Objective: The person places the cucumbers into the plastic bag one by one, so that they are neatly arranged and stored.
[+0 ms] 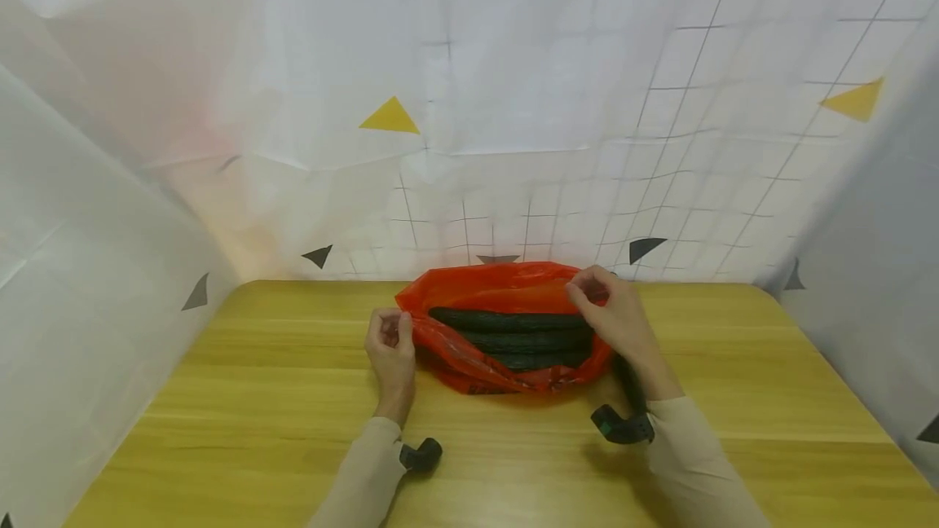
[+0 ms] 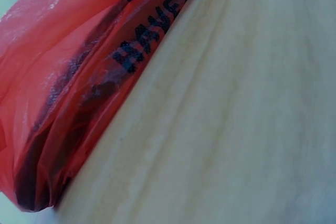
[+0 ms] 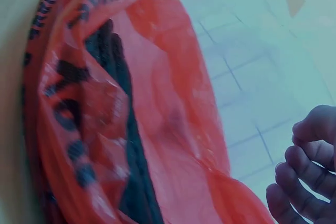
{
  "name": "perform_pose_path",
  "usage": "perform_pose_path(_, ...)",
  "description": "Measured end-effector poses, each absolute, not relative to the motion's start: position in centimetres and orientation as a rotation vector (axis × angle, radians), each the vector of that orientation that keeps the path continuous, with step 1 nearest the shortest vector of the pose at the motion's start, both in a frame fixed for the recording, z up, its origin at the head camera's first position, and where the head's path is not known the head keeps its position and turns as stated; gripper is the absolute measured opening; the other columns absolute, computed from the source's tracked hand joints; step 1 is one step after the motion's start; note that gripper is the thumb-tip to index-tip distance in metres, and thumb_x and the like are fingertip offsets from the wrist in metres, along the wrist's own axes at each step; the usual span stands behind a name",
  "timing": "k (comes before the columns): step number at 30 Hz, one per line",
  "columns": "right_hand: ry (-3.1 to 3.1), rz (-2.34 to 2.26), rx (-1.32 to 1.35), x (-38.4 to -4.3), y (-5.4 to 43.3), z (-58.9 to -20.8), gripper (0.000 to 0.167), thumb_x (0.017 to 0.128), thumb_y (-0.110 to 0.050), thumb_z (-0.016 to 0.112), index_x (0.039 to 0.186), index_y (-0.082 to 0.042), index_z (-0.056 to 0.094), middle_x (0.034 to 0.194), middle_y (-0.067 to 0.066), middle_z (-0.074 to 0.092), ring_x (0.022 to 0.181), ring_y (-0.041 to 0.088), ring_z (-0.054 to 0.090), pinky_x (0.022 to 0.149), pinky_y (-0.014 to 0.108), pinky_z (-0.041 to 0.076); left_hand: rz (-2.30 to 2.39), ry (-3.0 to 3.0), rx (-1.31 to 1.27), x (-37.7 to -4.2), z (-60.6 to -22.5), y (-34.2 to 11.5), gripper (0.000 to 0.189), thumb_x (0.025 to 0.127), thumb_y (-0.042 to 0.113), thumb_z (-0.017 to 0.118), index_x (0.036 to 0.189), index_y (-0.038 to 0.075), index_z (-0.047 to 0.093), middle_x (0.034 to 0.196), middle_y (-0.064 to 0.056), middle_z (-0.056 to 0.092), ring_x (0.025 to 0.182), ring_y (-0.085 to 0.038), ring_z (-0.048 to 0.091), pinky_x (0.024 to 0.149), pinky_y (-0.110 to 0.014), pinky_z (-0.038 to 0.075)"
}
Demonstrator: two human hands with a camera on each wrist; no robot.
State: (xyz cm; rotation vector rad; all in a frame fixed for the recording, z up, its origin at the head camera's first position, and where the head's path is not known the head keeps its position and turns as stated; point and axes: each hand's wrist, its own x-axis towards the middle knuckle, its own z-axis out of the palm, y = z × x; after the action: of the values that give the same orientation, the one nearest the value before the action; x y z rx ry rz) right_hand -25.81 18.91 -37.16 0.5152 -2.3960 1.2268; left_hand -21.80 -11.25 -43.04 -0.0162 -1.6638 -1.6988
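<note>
A red plastic bag [image 1: 477, 361] with dark lettering lies on the table, its mouth spread wide. Several long dark green cucumbers [image 1: 513, 322] lie side by side inside; the right wrist view shows part of these cucumbers [image 3: 137, 166] too. At the bag's left corner, my left hand [image 1: 392, 353] pinches the rim between thumb and fingers. The left wrist view shows the bag's side [image 2: 79, 66] but not that hand. My right hand [image 1: 619, 316] hovers over the right end of the rim. Its fingers [image 3: 310, 174] are loosely bent, with no plastic visible between them.
Beneath everything is a wood-grain table [image 1: 242, 398]. A white sheet wall [image 1: 513, 88] with grid lines and triangles rises behind it. A dark elongated thing [image 1: 628, 381] lies beside the bag, partly behind the right wrist; its kind is unclear.
</note>
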Motion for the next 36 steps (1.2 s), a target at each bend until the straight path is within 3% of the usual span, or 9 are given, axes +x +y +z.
perform_pose_path(25, -2.384, 1.144, 0.302, -25.6, 24.5, -36.1, 0.019, 0.092, -0.024, 0.060, 0.092, -0.005, 0.062, 0.088, 0.008, 0.064, 0.076, -0.007, 0.053, 0.070, 0.005, 0.043, -1.704, -1.681, -0.005, -21.6, -43.0, -11.3, 0.017, 0.091, 0.006, 0.059, 0.095, -0.010, 0.055, 0.078, 0.001, 0.056, 0.071, -0.007, 0.052, 0.064, -0.016, 0.044)
perform_pose_path(36, -2.503, 1.106, 0.232, -25.9, 26.3, -36.8, 0.024, 0.092, -0.029, 0.059, 0.094, -0.006, 0.063, 0.091, 0.013, 0.067, 0.075, -0.006, 0.052, 0.066, 0.014, 0.044, -1.697, -1.693, -0.006, -21.6, -43.0, -11.3, 0.015, 0.091, 0.005, 0.058, 0.095, -0.009, 0.056, 0.078, 0.000, 0.056, 0.070, -0.007, 0.052, 0.063, -0.016, 0.043)
